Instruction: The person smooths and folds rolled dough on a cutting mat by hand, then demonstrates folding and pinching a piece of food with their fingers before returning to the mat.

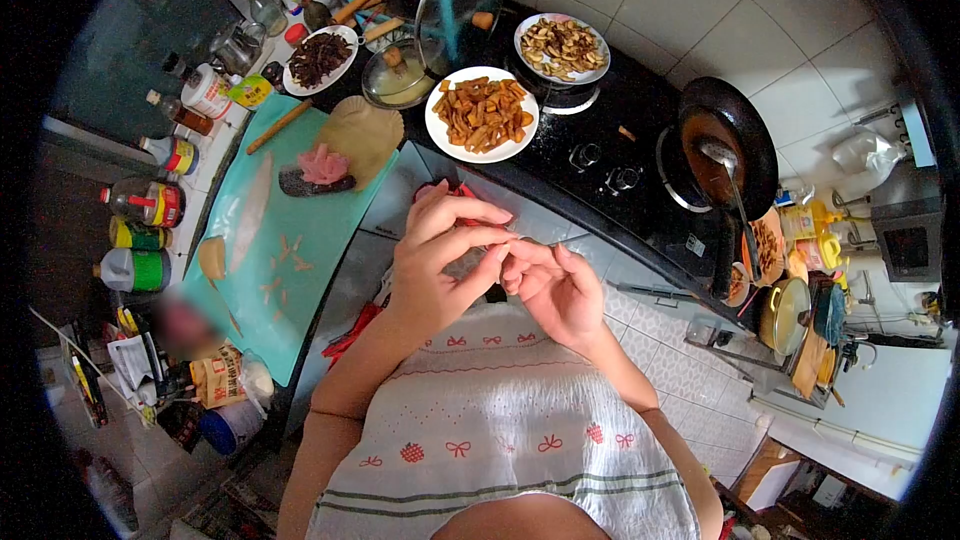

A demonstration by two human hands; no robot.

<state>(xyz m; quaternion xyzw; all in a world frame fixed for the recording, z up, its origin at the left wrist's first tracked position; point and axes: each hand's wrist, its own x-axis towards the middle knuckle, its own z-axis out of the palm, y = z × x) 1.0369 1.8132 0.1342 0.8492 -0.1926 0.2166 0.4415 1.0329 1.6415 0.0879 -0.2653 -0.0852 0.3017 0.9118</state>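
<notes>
Both of my hands meet in front of my chest, above my white dress with red prints. My left hand (pixel 437 245) is closed in a pinch, its thumb and fingertips against the fingertips of my right hand. Whatever lies in that pinch, if anything, is too small to make out. My right hand (pixel 558 292) has its palm turned up and bare, with loosely curled fingers and the thumb standing apart. Beyond the hands, a white plate (pixel 437 136) of brown cooked strips rests on the black counter.
A wok (pixel 755 125) with a ladle (pixel 735 180) sits on the right burner. Sliced mushrooms (pixel 562 47) fill a plate behind. On the left, a teal mat (pixel 225 250) carries raw meat slices (pixel 323 166) and a rolling pin (pixel 279 127). Bottles (pixel 145 202) line the left ledge.
</notes>
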